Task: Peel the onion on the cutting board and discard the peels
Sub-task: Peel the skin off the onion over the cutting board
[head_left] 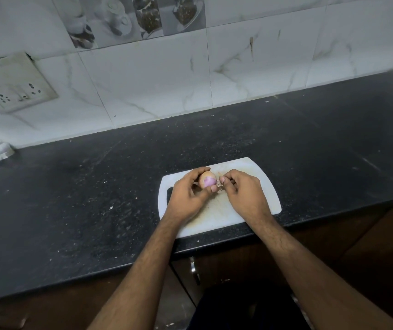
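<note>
Just above the cutting board (265, 186), left hand (186, 197) cups the onion (206, 180); right hand (244, 191) pinches peel (218, 184) at its right side.

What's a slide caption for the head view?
Left hand holds a partly peeled onion over the white cutting board while right hand pinches its skin.

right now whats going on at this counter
A person is peeling a small onion over a white cutting board on a dark countertop. The left hand grips the onion, while the right hand pinches a bit of papery peel at its side. Part of the purple flesh already shows, but brown skin still covers the top, so the peeling is only partly done.
</note>
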`<action>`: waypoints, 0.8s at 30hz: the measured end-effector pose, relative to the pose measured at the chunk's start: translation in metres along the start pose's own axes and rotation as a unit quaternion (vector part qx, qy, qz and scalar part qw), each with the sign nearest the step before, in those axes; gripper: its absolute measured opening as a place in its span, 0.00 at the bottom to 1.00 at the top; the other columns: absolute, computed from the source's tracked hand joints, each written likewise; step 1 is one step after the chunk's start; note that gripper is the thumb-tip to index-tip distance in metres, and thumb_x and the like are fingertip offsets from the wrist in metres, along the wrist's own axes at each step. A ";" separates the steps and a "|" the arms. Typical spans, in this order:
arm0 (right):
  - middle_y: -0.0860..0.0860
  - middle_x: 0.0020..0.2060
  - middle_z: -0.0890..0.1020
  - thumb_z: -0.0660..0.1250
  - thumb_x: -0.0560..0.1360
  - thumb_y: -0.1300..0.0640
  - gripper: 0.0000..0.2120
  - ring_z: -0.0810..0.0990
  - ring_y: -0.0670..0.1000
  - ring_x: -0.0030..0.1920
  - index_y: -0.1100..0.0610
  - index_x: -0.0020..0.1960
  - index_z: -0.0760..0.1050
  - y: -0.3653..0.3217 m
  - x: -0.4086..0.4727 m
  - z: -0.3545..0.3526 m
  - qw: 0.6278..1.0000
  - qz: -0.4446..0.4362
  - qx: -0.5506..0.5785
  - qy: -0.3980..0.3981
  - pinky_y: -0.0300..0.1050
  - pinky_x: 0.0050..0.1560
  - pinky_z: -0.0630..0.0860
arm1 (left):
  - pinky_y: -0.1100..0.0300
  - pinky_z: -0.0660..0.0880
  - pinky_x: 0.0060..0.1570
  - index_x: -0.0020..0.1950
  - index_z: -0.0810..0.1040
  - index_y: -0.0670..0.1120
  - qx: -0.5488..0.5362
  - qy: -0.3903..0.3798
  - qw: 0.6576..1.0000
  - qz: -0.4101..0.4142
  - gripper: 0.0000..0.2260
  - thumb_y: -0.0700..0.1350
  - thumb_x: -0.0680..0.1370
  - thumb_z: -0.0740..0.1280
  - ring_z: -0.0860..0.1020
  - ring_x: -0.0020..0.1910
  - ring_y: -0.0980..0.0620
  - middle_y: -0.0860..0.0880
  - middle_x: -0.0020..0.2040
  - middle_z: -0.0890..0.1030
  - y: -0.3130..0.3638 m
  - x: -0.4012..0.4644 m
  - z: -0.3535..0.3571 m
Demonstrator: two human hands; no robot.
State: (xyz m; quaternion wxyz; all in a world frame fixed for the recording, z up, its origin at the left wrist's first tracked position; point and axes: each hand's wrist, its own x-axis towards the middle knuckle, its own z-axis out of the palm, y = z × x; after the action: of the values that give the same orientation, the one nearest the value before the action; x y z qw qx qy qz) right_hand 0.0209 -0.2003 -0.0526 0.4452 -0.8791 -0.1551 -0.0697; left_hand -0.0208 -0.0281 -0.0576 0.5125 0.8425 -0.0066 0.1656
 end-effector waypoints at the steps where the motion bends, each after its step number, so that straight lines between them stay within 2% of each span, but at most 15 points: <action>1: 0.42 0.37 0.82 0.66 0.82 0.50 0.09 0.79 0.41 0.38 0.53 0.48 0.80 -0.001 0.000 0.000 1.000 0.002 0.001 0.002 0.37 0.38 0.74 | 0.71 0.75 0.54 0.70 0.79 0.50 0.002 -0.004 1.000 -0.001 0.21 0.49 0.78 0.77 0.81 0.56 0.62 0.57 0.59 0.83 0.001 -0.001 0.000; 4: 0.42 0.36 0.81 0.66 0.82 0.50 0.09 0.79 0.41 0.37 0.52 0.47 0.80 -0.002 -0.001 -0.001 1.000 0.008 -0.002 0.004 0.34 0.37 0.72 | 0.69 0.75 0.55 0.71 0.77 0.52 0.005 -0.011 1.000 -0.013 0.20 0.51 0.79 0.74 0.81 0.57 0.61 0.59 0.59 0.83 0.000 -0.001 0.000; 9: 0.45 0.32 0.80 0.66 0.81 0.48 0.10 0.77 0.43 0.32 0.51 0.44 0.79 -0.004 0.000 0.000 1.000 0.005 -0.021 0.003 0.38 0.32 0.72 | 0.56 0.77 0.65 0.71 0.76 0.55 -0.006 0.000 1.000 -0.028 0.21 0.58 0.79 0.70 0.80 0.62 0.60 0.59 0.62 0.82 -0.010 0.004 -0.001; 12: 0.45 0.33 0.82 0.67 0.81 0.48 0.10 0.80 0.45 0.34 0.50 0.42 0.79 -0.002 -0.001 0.002 1.000 -0.012 -0.028 0.003 0.43 0.35 0.78 | 0.57 0.76 0.68 0.73 0.76 0.52 -0.005 0.009 1.000 -0.015 0.20 0.53 0.82 0.70 0.78 0.65 0.59 0.56 0.66 0.81 -0.013 0.005 0.001; 15: 0.45 0.34 0.82 0.68 0.80 0.49 0.09 0.81 0.46 0.35 0.51 0.42 0.79 0.000 -0.002 0.002 0.999 -0.015 -0.029 0.007 0.45 0.37 0.79 | 0.56 0.74 0.70 0.74 0.75 0.51 -0.012 0.023 1.000 -0.009 0.20 0.51 0.82 0.69 0.77 0.67 0.58 0.54 0.68 0.79 -0.014 0.006 0.000; 18: 0.44 0.36 0.84 0.70 0.79 0.51 0.07 0.81 0.44 0.37 0.50 0.44 0.82 0.000 -0.001 0.004 0.999 -0.022 -0.019 0.016 0.45 0.40 0.81 | 0.56 0.74 0.70 0.75 0.74 0.50 -0.003 0.032 0.999 -0.006 0.20 0.49 0.83 0.70 0.77 0.67 0.57 0.53 0.68 0.78 -0.013 0.004 0.000; 20: 0.43 0.42 0.84 0.70 0.79 0.53 0.05 0.81 0.42 0.42 0.50 0.51 0.85 0.001 0.000 0.004 0.999 -0.044 -0.013 0.016 0.43 0.46 0.81 | 0.57 0.76 0.67 0.74 0.75 0.51 0.000 0.028 1.000 -0.002 0.22 0.48 0.81 0.73 0.78 0.65 0.56 0.53 0.67 0.79 -0.012 0.003 0.000; 22: 0.45 0.47 0.83 0.70 0.80 0.54 0.08 0.81 0.45 0.46 0.52 0.56 0.85 0.002 0.001 0.004 0.997 -0.070 -0.012 0.022 0.44 0.50 0.80 | 0.59 0.78 0.65 0.72 0.74 0.51 -0.009 0.016 1.000 -0.006 0.24 0.47 0.78 0.76 0.81 0.61 0.60 0.55 0.65 0.80 -0.011 0.002 0.001; 24: 0.49 0.50 0.83 0.68 0.81 0.53 0.09 0.81 0.48 0.48 0.55 0.56 0.84 0.001 0.001 0.003 0.996 -0.078 -0.010 0.033 0.47 0.52 0.80 | 0.61 0.79 0.61 0.70 0.74 0.51 -0.012 0.014 1.000 -0.013 0.25 0.46 0.76 0.78 0.81 0.56 0.63 0.57 0.62 0.80 -0.009 0.003 0.001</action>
State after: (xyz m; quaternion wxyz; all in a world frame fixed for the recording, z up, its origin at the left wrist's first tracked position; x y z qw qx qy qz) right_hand 0.0216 -0.1980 -0.0549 0.4342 -0.8661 -0.2077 -0.1347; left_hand -0.0163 -0.0243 -0.0648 0.5250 0.8337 0.0092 0.1708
